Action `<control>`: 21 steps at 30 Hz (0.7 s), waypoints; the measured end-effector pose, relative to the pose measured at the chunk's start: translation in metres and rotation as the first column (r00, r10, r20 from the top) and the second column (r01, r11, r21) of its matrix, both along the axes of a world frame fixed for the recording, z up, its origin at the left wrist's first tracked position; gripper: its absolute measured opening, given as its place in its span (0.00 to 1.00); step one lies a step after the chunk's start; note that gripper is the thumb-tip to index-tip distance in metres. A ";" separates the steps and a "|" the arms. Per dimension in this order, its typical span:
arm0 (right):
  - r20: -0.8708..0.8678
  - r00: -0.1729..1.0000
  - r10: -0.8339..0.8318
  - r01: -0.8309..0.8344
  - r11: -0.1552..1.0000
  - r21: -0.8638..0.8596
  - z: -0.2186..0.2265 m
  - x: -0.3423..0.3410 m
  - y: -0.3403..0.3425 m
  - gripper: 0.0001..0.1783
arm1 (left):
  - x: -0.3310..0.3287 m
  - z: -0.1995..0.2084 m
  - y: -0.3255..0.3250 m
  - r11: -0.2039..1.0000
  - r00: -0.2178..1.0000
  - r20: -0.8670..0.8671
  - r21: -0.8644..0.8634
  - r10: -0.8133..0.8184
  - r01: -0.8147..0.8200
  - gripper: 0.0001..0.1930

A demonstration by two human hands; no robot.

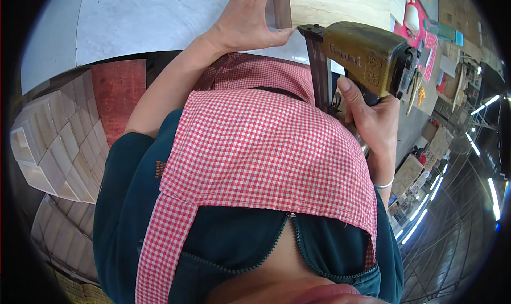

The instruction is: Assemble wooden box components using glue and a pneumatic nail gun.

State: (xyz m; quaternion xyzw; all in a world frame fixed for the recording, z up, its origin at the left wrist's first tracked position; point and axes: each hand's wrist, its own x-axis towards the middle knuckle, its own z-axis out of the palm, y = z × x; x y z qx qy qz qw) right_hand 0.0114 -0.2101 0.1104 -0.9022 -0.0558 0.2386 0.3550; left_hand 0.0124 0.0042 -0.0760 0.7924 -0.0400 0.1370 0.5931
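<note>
Red-and-white checked apron point(266, 150) over a dark teal zip jacket point(128, 197), nearest the head camera.

Beyond the apron, the right hand point(372, 118) is clenched around the grip of a brass-coloured pneumatic nail gun point(367, 54), its dark nose pointing down beside a pale wooden board point(340, 3). The left hand point(250, 19) pinches the board's dark near edge, just beside the gun's nose. Stacked light wooden boxes point(48, 144) stand at the left.
</note>
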 end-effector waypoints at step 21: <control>0.022 0.986 0.164 -0.161 0.981 -0.108 0.005 0.042 0.030 0.15 | 0.001 -0.005 0.001 0.999 1.000 0.018 -0.032 0.002 -0.002 0.34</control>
